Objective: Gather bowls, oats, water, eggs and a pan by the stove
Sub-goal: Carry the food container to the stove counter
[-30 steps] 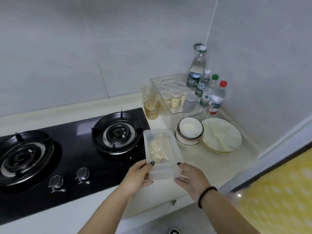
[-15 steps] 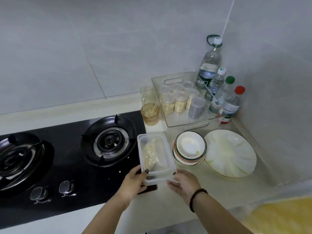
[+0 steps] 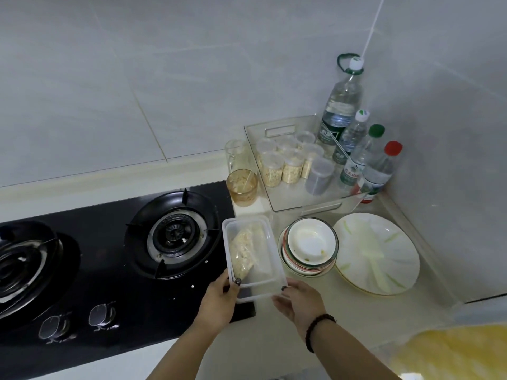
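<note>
Oats step in hand: both hands grip the tub at the stove edge; release onto desk judged next.

the stove fills the left of the counter. just right of its near burner lies a lidded container holding a bag of oats, gripped at its near end by the left hand and the right hand. right of it stands a stack of bowls, then a plate. behind them a tray holds jars; water bottles stand in the corner.
</note>
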Tool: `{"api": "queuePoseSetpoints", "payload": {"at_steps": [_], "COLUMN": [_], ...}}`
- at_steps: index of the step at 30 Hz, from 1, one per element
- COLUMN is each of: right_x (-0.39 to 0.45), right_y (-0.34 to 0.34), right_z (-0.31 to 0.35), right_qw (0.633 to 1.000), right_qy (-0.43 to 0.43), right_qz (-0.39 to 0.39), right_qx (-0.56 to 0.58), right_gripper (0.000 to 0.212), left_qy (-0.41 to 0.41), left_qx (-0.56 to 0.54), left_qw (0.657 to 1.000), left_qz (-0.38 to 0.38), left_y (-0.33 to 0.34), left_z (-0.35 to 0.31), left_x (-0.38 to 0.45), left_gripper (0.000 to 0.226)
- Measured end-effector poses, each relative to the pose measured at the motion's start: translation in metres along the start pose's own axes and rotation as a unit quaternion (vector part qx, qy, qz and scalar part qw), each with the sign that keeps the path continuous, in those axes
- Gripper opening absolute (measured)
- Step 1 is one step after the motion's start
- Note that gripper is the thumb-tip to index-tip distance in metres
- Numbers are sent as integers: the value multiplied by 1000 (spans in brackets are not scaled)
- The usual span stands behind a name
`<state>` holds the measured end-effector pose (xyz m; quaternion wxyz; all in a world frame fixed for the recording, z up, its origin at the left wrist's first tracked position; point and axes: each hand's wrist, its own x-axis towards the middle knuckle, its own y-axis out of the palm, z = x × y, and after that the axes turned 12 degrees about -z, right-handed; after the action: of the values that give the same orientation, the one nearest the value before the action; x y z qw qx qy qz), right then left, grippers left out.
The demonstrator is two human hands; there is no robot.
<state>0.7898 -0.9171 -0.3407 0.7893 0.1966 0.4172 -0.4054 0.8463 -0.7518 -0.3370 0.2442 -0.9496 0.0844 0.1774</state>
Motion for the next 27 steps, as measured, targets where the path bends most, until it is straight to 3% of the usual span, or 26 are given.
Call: {"api": "queuePoseSetpoints", "payload": {"at_steps": [8, 15, 18, 27], "right_x": [-10, -35, -47, -79], "right_y": [-7, -19, -18, -14], "right_z": [11, 25, 30, 42], "right_qw": [998, 983, 975, 954], "right_qy": [-38, -117, -148, -230], "right_qz": [13, 53, 81, 125], "right_qx": [-58, -132, -143, -147], "right_gripper": [14, 14, 16, 18], "left_qy": [-42, -3, 4, 62], "left_qx": [-67, -104, -131, -169], "left_qw": [993, 980, 975, 962], "left_qz": [-91, -171, -178, -205], "left_y": [8, 8, 5, -12], "left_z": [4, -10, -22, -43], "left_x": [-12, -33, -42, -71], "left_gripper": [27, 32, 20, 11]}}
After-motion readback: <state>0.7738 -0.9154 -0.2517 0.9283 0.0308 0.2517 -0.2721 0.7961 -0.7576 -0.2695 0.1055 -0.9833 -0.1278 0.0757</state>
